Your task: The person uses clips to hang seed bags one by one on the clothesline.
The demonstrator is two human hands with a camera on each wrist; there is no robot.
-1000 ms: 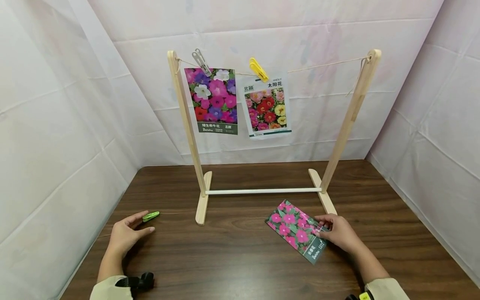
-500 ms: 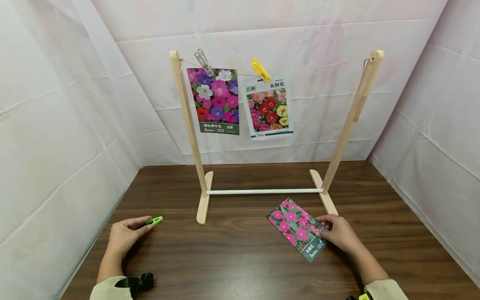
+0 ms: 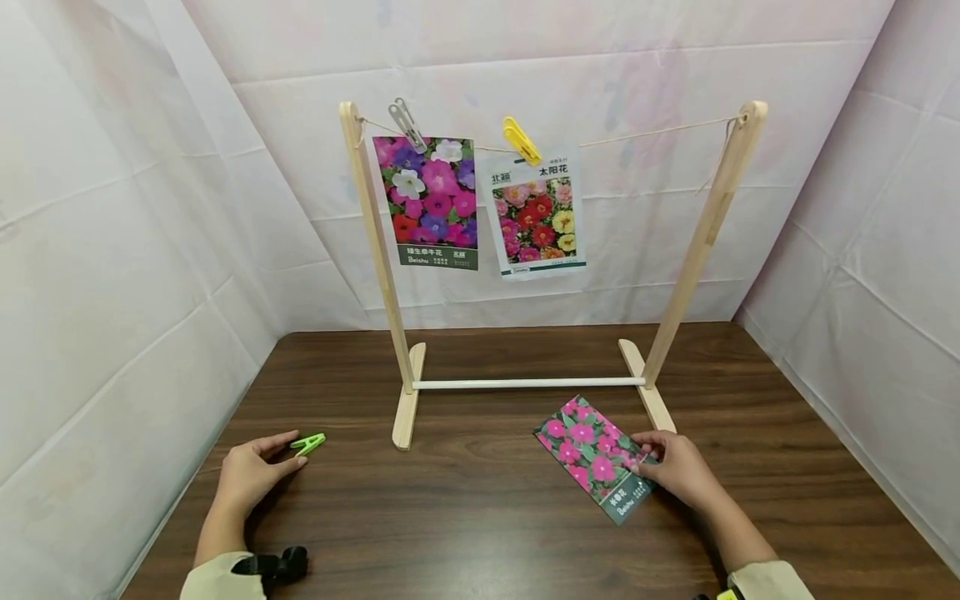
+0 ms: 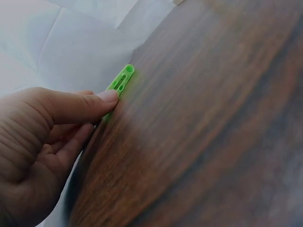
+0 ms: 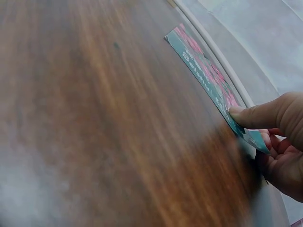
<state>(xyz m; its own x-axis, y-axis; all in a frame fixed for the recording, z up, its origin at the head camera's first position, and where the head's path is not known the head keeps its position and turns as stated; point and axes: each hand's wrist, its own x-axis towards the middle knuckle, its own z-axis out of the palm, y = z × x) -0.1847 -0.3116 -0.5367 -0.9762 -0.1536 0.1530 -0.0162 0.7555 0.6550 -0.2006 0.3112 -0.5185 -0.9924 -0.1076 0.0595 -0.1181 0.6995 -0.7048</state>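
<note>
My left hand (image 3: 251, 473) pinches a bright green clothespin (image 3: 309, 443) between thumb and fingers, just above the left side of the table. In the left wrist view the thumb presses on the clothespin (image 4: 124, 79), whose far end points away. At the right, my right hand (image 3: 678, 468) holds a seed packet (image 3: 588, 450) with pink flowers by its right edge, thumb on top. The right wrist view shows that packet (image 5: 203, 71) lying at a slant, its dark green lettered end toward the camera.
Behind the hands stands a wooden frame (image 3: 688, 275) with a string (image 3: 652, 130) across its top. A grey clothespin (image 3: 407, 125) holds a petunia packet (image 3: 427, 204) there; a yellow clothespin (image 3: 521, 140) holds another flower packet (image 3: 536, 217). White cloth surrounds the brown table (image 3: 450, 517).
My left thumb has come up against the green clothespin, which has turned and shifted slightly right. The right hand still holds the packet, almost unmoved.
</note>
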